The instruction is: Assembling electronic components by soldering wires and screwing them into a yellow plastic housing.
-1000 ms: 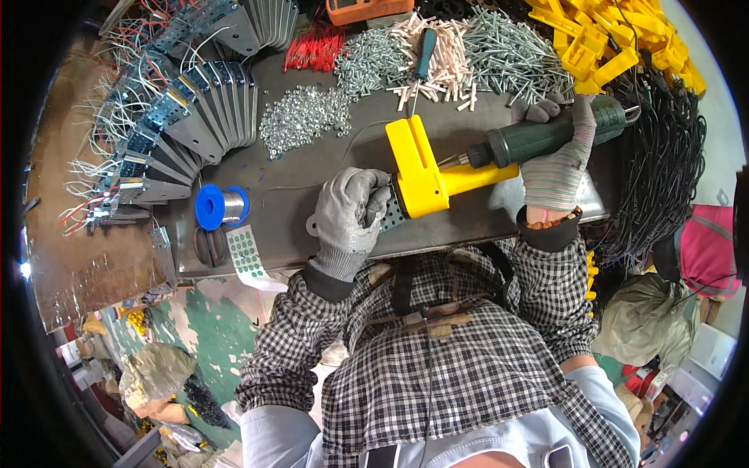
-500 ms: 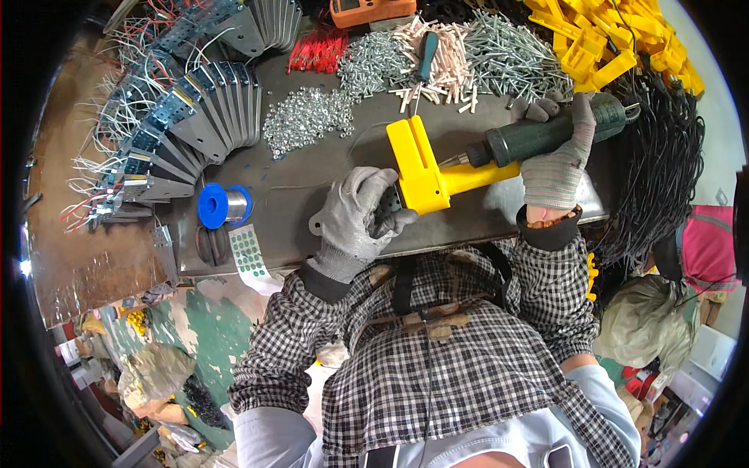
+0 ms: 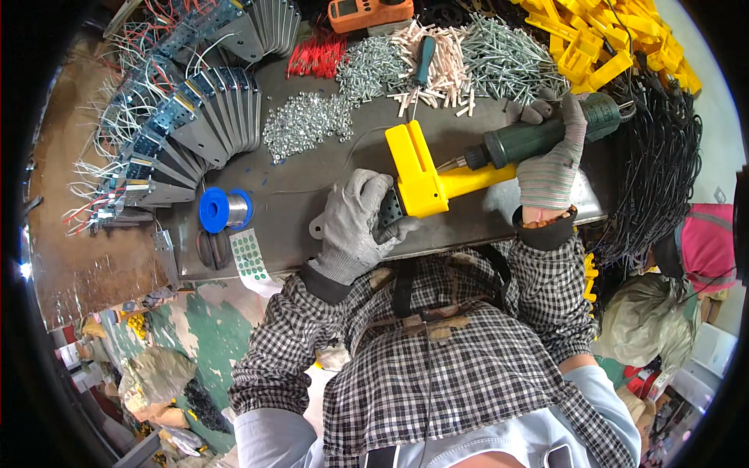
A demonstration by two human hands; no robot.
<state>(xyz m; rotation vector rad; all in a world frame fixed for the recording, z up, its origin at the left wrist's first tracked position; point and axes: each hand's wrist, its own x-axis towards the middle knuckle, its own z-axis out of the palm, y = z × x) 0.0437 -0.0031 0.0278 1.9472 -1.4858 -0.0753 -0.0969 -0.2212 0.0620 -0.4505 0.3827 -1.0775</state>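
My left hand (image 3: 355,222), in a grey glove, is closed around a grey metal plate (image 3: 316,227) with a dark perforated block (image 3: 392,206). Against that block sits a yellow plastic housing (image 3: 416,168) with a long slot and a side handle (image 3: 480,182). A dark green electric screwdriver (image 3: 530,140) lies across my right hand (image 3: 548,168), which wears a thin striped glove and is closed around its body. Its bit points left and meets the housing's right side; whether a screw is at the tip I cannot make out.
Behind the housing lie loose nuts (image 3: 308,125), screws (image 3: 515,58), pale sleeves (image 3: 437,51) and a small screwdriver (image 3: 425,58). Wired metal plates (image 3: 222,113) stand at left, near a solder spool (image 3: 225,209) and scissors (image 3: 212,249). Yellow housings (image 3: 616,43) and black cables (image 3: 659,164) crowd the right.
Both hands, the yellow housing and the electric screwdriver stay nearly in place. The whole view has shifted slightly.
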